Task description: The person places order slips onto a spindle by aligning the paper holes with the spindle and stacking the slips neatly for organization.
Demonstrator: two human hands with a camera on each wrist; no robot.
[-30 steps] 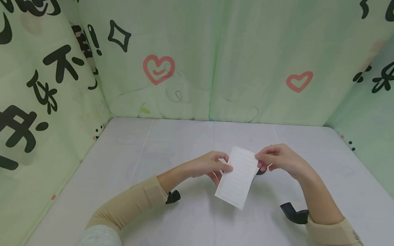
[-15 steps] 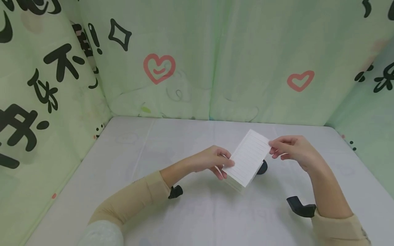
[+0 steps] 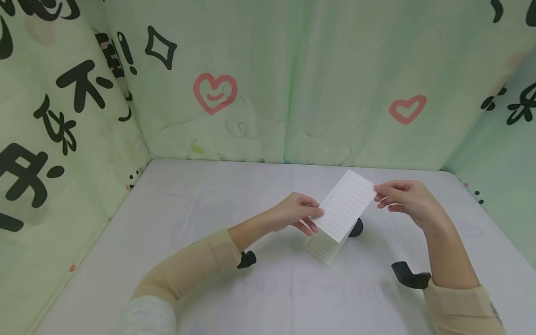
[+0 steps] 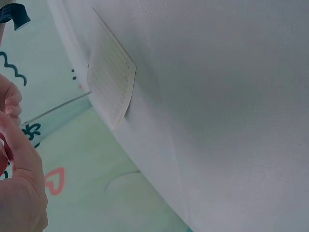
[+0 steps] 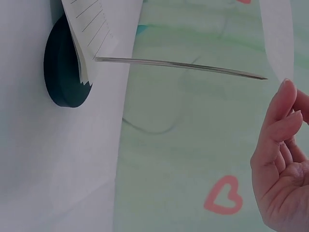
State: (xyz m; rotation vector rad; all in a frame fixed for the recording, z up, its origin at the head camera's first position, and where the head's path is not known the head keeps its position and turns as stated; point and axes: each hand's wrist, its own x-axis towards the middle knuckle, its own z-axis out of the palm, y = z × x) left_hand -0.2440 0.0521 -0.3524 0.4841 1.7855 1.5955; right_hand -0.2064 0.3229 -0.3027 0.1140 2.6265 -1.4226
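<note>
My left hand (image 3: 295, 211) pinches the left edge of a lined white paper sheet (image 3: 347, 204), and my right hand (image 3: 406, 197) pinches its right corner. Below it, a paper spike with a round black base (image 5: 63, 67) stands on the table. Its thin metal rod (image 5: 178, 64) points up, the tip close to the held sheet and the right fingertips (image 5: 287, 87). Several lined, cream-looking sheets (image 4: 111, 67) sit low on the rod, against the base. From the head, the held sheet hides the rod and part of those lower sheets. My left hand (image 4: 21, 174) also shows at the left wrist view's edge.
A white-covered table (image 3: 234, 195) lies under both hands. Pale green curtains (image 3: 343, 83) with red hearts and black lettering enclose its back and sides. Black wrist-worn pieces (image 3: 410, 277) stick out near both cuffs.
Both hands have raised the sheet and carried it away from me and to the right, turning it. The cream sheets and more of the black base now show below it.
</note>
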